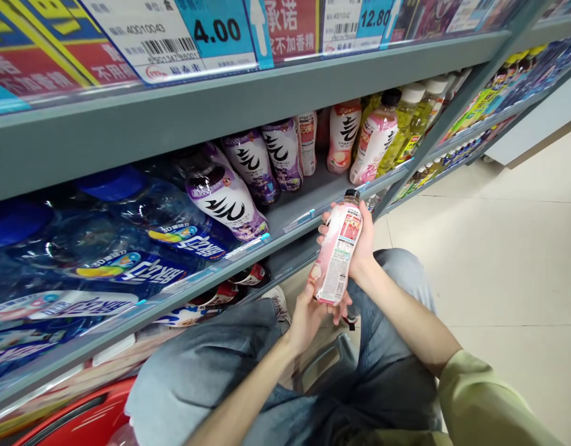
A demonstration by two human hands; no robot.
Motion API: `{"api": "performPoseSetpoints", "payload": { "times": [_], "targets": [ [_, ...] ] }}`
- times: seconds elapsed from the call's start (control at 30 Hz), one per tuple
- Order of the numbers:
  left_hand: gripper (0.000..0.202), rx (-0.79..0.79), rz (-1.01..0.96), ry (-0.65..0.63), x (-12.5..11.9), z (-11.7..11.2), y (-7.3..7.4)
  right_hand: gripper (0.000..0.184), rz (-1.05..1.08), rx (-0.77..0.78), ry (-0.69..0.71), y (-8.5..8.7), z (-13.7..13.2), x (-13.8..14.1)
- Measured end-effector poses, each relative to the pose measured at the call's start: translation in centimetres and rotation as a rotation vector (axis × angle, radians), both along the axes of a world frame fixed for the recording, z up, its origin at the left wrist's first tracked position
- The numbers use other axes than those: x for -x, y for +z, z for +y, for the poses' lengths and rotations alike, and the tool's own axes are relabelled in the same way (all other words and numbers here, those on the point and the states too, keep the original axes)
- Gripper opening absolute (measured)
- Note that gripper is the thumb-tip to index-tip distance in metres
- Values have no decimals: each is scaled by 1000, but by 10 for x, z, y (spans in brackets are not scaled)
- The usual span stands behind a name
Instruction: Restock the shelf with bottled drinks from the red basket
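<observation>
I hold a pink drink bottle (pixel 340 251) with a black cap in both hands, just in front of a grey shop shelf (pixel 308 207). My left hand (pixel 308 313) grips its base from below. My right hand (pixel 362 238) wraps round its upper half from behind, fingers closed on the label. The bottle is tilted, cap pointing up and away from me. I am crouched, my knees in blue jeans below the hands.
The shelf carries purple bottles (pixel 252 164), pink bottles (pixel 373 145), yellow-green bottles (pixel 413 121) and large blue water jugs (pixel 127 235). Price tags (pixel 211 31) line the shelf above. A red basket (pixel 80 418) sits at the lower left. Pale tiled floor (pixel 499 248) lies to the right.
</observation>
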State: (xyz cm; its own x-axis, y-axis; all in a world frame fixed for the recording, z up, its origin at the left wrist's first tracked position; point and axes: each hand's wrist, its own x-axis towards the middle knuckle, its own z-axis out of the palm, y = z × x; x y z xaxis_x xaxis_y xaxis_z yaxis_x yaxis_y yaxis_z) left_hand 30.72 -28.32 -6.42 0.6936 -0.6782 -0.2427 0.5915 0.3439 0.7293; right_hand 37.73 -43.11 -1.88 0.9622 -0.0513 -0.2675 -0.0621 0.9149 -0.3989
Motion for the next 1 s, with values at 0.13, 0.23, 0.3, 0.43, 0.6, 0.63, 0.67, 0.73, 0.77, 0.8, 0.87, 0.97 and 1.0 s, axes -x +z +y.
{"api": "performPoseSetpoints", "payload": {
  "times": [0.13,0.23,0.3,0.43,0.6,0.63,0.67,0.73,0.77,0.8,0.87,0.97,1.0],
  "targets": [
    [77,-66,83,156,0,-3,-4,46,-18,67,29,-5,2,-1],
    [69,-167,97,281,-3,-4,-9,43,-43,145,78,-9,5,2],
    [64,-207,60,311,-5,-3,-13,42,-41,194,113,-10,8,3],
    [62,-228,4,251,-8,1,-18,43,-9,260,160,-11,12,4],
    [69,-247,11,205,-9,4,-17,45,6,278,184,-13,15,4],
    [69,-251,12,204,-9,4,-16,45,13,281,182,-14,16,4],
    [70,-257,16,200,-8,4,-15,45,23,282,181,-15,16,4],
    [71,-277,32,187,-8,4,-15,45,46,283,181,-18,16,5],
    [72,-291,39,183,-8,4,-14,45,56,282,181,-18,16,5],
    [71,-303,43,180,-8,5,-14,45,63,281,182,-19,16,5],
    [71,-317,42,179,-8,5,-14,44,69,281,183,-20,16,5],
    [73,-308,50,159,-8,6,-13,44,68,283,190,-19,16,5],
    [74,-300,54,157,-8,6,-13,44,69,284,193,-18,16,5]
  ]
}}
